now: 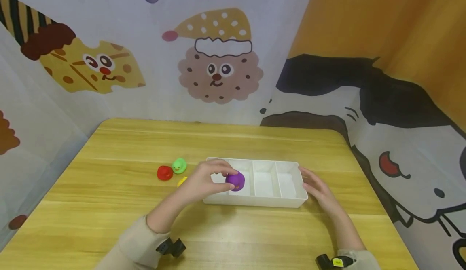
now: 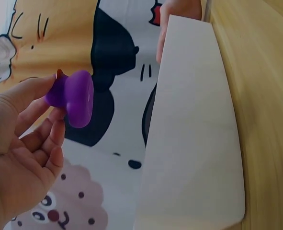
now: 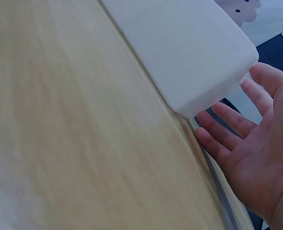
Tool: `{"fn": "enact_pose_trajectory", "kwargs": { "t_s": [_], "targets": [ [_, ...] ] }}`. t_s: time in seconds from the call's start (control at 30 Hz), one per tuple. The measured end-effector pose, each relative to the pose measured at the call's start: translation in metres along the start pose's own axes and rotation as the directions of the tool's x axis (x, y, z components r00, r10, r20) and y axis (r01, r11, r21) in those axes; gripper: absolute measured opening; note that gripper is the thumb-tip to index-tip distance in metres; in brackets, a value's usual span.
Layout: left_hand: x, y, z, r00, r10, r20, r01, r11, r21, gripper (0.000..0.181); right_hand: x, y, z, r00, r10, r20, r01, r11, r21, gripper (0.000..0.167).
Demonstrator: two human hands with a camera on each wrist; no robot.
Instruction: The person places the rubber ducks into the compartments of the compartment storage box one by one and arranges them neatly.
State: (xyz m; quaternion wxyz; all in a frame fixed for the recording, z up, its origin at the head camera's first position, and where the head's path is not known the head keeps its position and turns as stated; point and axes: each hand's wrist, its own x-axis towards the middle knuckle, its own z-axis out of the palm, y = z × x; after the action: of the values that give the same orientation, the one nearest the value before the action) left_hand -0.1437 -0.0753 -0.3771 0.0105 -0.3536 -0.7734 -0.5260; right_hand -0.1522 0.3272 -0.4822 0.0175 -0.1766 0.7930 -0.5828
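A purple toy duck [image 1: 236,180] is pinched between the thumb and fingers of my left hand [image 1: 204,180], above the left part of a white tray [image 1: 255,201] with several compartments. In the left wrist view the duck [image 2: 79,98] hangs at the fingertips of my left hand [image 2: 26,143], apart from the tray's side wall [image 2: 194,129]. My right hand [image 1: 322,191] rests its fingertips against the tray's right end. The right wrist view has this hand [image 3: 256,143] with fingers extended beside the tray's corner [image 3: 203,62]. The duck hides part of a compartment.
Left of the tray, a red duck [image 1: 165,173] and a green duck [image 1: 179,165] stand close together on the wooden table [image 1: 127,205]. A yellow object [image 1: 181,181] is partly hidden behind my left hand. A printed curtain [image 1: 145,112] hangs behind the table.
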Motion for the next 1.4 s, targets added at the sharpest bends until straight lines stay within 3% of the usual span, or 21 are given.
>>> {"fn": "enact_pose_trajectory", "kwargs": {
  "t_s": [0.37,0.77,1.4],
  "targets": [
    [0.028,0.0,0.024,0.997,0.017,0.076,-0.013,0.998,-0.059,0.027,0.0,-0.002,0.0,1.0,-0.001,0.008,0.001,1.0,0.013,0.048],
    [0.058,-0.002,0.051,0.99,0.02,0.139,-0.012,0.998,-0.061,0.028,0.001,0.0,0.0,1.0,-0.01,0.007,0.01,1.0,0.018,0.049],
    [0.099,-0.004,0.085,0.971,0.007,0.241,-0.022,0.998,0.061,0.03,0.001,0.003,0.0,1.0,0.01,0.014,-0.011,1.0,0.027,0.049]
  ]
}}
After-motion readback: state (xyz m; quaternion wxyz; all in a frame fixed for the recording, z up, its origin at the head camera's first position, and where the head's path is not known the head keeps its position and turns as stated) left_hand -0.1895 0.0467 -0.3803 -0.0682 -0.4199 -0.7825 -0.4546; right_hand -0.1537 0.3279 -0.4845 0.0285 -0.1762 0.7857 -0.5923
